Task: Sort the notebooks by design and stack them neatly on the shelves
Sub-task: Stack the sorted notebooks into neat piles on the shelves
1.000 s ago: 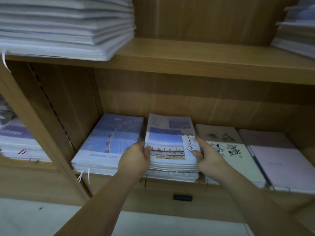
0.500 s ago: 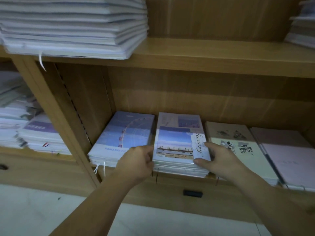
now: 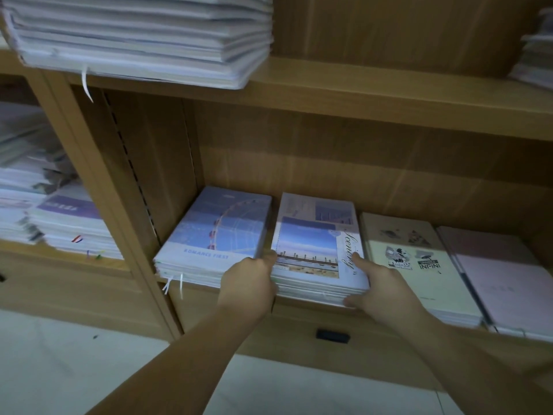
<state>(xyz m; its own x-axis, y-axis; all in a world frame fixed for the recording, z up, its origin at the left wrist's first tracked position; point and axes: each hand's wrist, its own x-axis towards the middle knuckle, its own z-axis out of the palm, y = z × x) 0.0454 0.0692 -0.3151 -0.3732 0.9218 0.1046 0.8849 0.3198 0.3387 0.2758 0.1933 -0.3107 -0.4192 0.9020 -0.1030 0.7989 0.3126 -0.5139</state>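
Note:
On the lower shelf (image 3: 299, 313), a stack of notebooks with a sky-and-pier "Scenery" cover (image 3: 311, 235) lies second from the left. My left hand (image 3: 248, 283) grips its front left edge, thumb on the cover and fingers curled down the side. My right hand (image 3: 380, 289) rests at the front right corner, with a straight index finger on the cover and the thumb against the front edge. A blue Ferris-wheel stack (image 3: 218, 232) lies to the left. To the right are a cream "INFINI" stack (image 3: 419, 283) and a pink stack (image 3: 505, 286).
A tall pile of white notebooks (image 3: 143, 34) overhangs the upper shelf (image 3: 389, 94). More stacks (image 3: 59, 223) fill the left bay behind the wooden upright (image 3: 98, 187). A small dark handle (image 3: 332, 335) sits on the panel below. Pale floor (image 3: 74, 354) lies underneath.
My right hand has slid from the stack's right side to its front right corner and flattened. My left hand stays on the left edge. The view has shifted left.

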